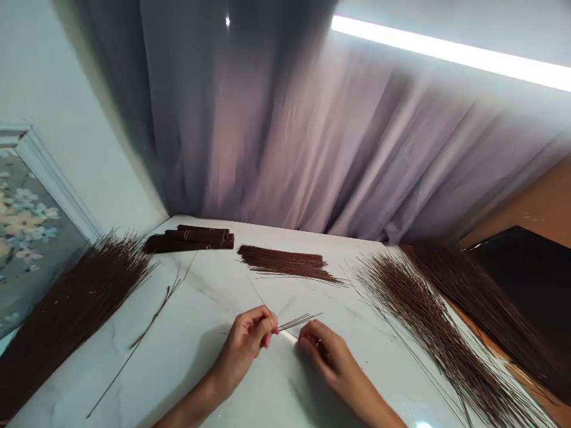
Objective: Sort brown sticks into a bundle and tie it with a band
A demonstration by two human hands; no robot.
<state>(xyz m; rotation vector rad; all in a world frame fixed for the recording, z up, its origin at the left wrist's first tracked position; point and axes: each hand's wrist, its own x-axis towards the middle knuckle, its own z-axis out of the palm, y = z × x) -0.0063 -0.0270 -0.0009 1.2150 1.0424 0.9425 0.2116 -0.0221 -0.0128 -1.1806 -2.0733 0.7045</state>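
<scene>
My left hand (250,339) is closed in a pinch over the middle of the table. Between its thumb and fingers are several thin brown stems (297,321), fanned out toward the right. One finer stem (257,292) slants up and left from the same fingertips. Just to the right, my right hand (325,351) is also closed, thumb against fingers. A thin strand (289,334) runs from the left fingertips to the right fingertips, which grip its end. Farther back lies a flat row of short brown stems (283,261). What the stems are made of cannot be told.
Long brown stems lie in a thick pile (75,315) at left and a looser pile (428,321) at right. Dark bundles (191,238) sit at the back left. A few loose stems (151,321) lie left of my hands. A grey curtain (276,148) hangs behind the white table (178,380).
</scene>
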